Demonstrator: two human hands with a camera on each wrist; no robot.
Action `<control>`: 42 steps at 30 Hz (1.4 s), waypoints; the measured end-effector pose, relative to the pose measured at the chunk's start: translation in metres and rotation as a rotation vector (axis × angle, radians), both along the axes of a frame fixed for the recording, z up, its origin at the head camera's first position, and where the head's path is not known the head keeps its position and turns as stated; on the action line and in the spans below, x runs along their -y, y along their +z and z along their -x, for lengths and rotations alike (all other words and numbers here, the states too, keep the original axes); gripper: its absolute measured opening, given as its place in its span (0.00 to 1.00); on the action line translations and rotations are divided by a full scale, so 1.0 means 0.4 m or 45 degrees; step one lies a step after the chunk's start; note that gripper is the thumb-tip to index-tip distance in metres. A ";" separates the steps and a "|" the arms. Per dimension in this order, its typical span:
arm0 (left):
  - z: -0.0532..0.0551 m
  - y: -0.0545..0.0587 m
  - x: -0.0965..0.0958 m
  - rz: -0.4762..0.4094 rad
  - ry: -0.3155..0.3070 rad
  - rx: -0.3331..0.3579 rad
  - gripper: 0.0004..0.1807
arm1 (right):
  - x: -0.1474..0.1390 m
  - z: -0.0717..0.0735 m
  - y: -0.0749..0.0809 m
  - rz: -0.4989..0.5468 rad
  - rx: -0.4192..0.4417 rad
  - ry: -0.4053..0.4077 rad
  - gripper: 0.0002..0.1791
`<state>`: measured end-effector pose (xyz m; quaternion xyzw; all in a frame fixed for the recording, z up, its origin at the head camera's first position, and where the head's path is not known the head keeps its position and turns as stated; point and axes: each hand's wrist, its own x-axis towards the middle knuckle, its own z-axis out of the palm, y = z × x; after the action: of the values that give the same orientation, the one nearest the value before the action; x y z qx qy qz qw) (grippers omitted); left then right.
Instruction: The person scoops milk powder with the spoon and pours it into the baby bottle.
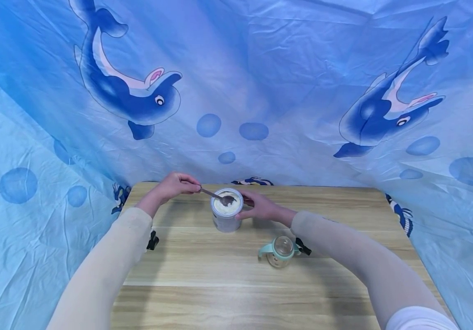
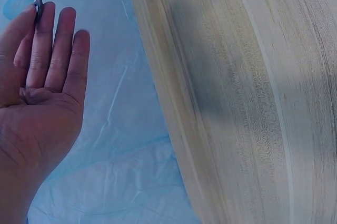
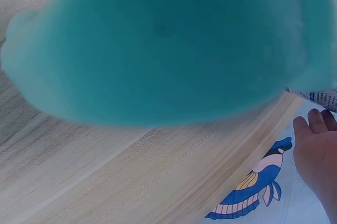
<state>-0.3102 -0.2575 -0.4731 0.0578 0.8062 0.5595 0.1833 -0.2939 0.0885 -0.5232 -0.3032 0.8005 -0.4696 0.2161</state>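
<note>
Pinching a spoon [image 1: 213, 194], the left hand [image 1: 175, 185] could spill pale powder [image 1: 222, 209] beside the can [image 1: 226, 223] by tilting, while the right hand [image 1: 263, 207] clasps that can with curved fingers.

Head view's pretty bright, soft shadows on the surface [image 1: 195, 302]; left wrist's dimmer, right wrist's teal blob [image 3: 158, 66] is super blurry.

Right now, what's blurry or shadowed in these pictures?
Head view: the tin looks fairly clear, while soft shadows fall across the table; left wrist view: the left fingers look dim, and a smudgy shadow darkens the table; right wrist view: a large teal shape is badly out of focus across the top.
</note>
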 end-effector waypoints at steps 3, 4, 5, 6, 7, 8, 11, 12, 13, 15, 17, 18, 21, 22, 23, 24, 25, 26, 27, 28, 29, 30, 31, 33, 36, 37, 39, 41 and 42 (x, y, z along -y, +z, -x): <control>0.000 0.003 -0.001 -0.056 0.004 0.045 0.20 | 0.000 -0.001 0.002 0.002 0.008 -0.006 0.49; 0.000 0.003 -0.002 -0.078 0.006 0.062 0.21 | 0.001 -0.001 0.002 0.007 0.006 -0.005 0.49; 0.001 0.003 -0.002 -0.095 0.007 0.078 0.22 | 0.001 -0.001 0.001 0.006 0.006 -0.004 0.49; 0.002 0.003 -0.002 -0.108 0.011 0.092 0.22 | 0.001 -0.001 0.000 0.001 0.009 -0.006 0.49; 0.002 0.005 -0.003 -0.117 0.014 0.103 0.22 | 0.001 -0.001 0.000 0.002 0.012 -0.004 0.49; 0.003 0.005 -0.003 -0.124 0.018 0.112 0.22 | 0.001 -0.001 0.000 0.007 0.014 -0.002 0.49; 0.003 0.009 -0.004 -0.121 0.013 0.129 0.20 | 0.001 -0.001 0.000 0.018 0.024 -0.001 0.48; 0.003 0.011 -0.004 -0.116 0.011 0.132 0.20 | 0.001 -0.002 0.000 0.026 0.025 -0.002 0.48; 0.002 0.014 -0.004 -0.108 0.009 0.135 0.20 | 0.000 -0.002 0.000 0.035 0.026 0.001 0.48; 0.001 0.017 -0.005 -0.098 0.003 0.143 0.20 | 0.000 -0.002 0.000 0.044 0.030 0.000 0.48; 0.000 0.020 -0.006 -0.094 0.005 0.153 0.20 | 0.001 -0.001 -0.001 0.048 0.033 0.001 0.48; -0.001 0.022 -0.006 -0.095 0.008 0.160 0.20 | 0.000 -0.001 -0.001 0.046 0.037 0.000 0.48; -0.001 0.024 -0.007 -0.098 0.019 0.174 0.18 | 0.000 0.002 -0.004 0.039 0.045 0.000 0.48; -0.001 0.024 -0.008 -0.099 0.021 0.178 0.18 | 0.000 0.002 -0.005 0.037 0.047 -0.001 0.48; -0.001 0.024 -0.008 -0.098 0.023 0.183 0.19 | 0.000 0.003 -0.006 0.034 0.047 -0.002 0.49; -0.001 0.026 -0.009 -0.097 0.028 0.188 0.19 | 0.000 0.003 -0.006 0.036 0.048 -0.002 0.49; -0.001 0.026 -0.010 -0.096 0.030 0.190 0.19 | 0.000 0.003 -0.007 0.037 0.049 -0.002 0.49; -0.001 0.027 -0.010 -0.099 0.030 0.192 0.20 | 0.000 0.003 -0.006 0.040 0.050 -0.004 0.49; -0.002 0.028 -0.011 -0.100 0.036 0.197 0.21 | 0.000 0.003 -0.007 0.043 0.051 -0.005 0.49; -0.002 0.029 -0.012 -0.103 0.040 0.202 0.21 | 0.000 0.003 -0.008 0.047 0.051 -0.005 0.48; -0.003 0.030 -0.013 -0.108 0.045 0.206 0.21 | 0.000 0.002 -0.008 0.050 0.050 -0.006 0.48; -0.003 0.031 -0.014 -0.113 0.050 0.210 0.21 | 0.000 0.002 -0.009 0.056 0.051 -0.006 0.48; -0.004 0.032 -0.014 -0.117 0.055 0.214 0.21 | 0.000 0.002 -0.009 0.058 0.050 -0.005 0.48; -0.005 0.035 -0.015 -0.120 0.062 0.221 0.20 | 0.000 0.003 -0.011 0.063 0.053 -0.004 0.48; -0.006 0.041 -0.017 -0.120 0.068 0.222 0.21 | 0.000 0.003 -0.011 0.064 0.059 -0.001 0.49; -0.007 0.042 -0.017 -0.119 0.067 0.220 0.21 | 0.000 0.003 -0.010 0.063 0.062 0.000 0.49; -0.007 0.045 -0.019 -0.118 0.067 0.215 0.21 | -0.001 0.002 -0.010 0.061 0.062 0.001 0.49; -0.008 0.045 -0.020 -0.114 0.068 0.209 0.21 | -0.001 0.002 -0.009 0.058 0.058 0.001 0.49; -0.008 0.046 -0.021 -0.112 0.066 0.205 0.21 | -0.001 0.001 -0.009 0.057 0.055 -0.001 0.49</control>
<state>-0.3070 -0.2491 -0.4549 -0.0001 0.7649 0.6016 0.2302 -0.2945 0.0888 -0.5267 -0.2976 0.7850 -0.4939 0.2262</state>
